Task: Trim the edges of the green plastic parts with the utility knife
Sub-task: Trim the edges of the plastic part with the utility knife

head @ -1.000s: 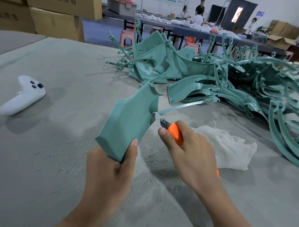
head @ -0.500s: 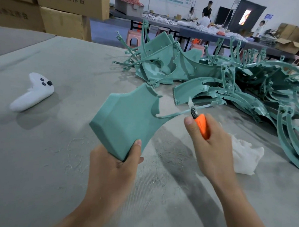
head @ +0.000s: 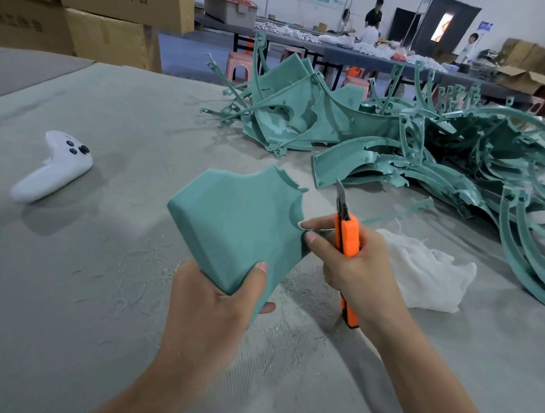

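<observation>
My left hand [head: 212, 310] grips the lower corner of a flat green plastic part [head: 236, 223], thumb on its face, holding it above the table. My right hand [head: 356, 266] holds the orange utility knife [head: 346, 237] upright, blade pointing up and clear of the part. That hand's thumb and forefinger also pinch the part's right edge, where a thin green strip [head: 399, 213] runs off to the right.
A large heap of green plastic parts [head: 424, 144] covers the table's far right. A white cloth [head: 424, 272] lies just right of my right hand. A white game controller [head: 52, 168] lies at left on the grey table cover [head: 105, 292]. Cardboard boxes [head: 117, 18] stand behind.
The knife left the thin strip and swung upright. My right hand came back left and took hold of the part's right edge. The part tilted flatter toward me.
</observation>
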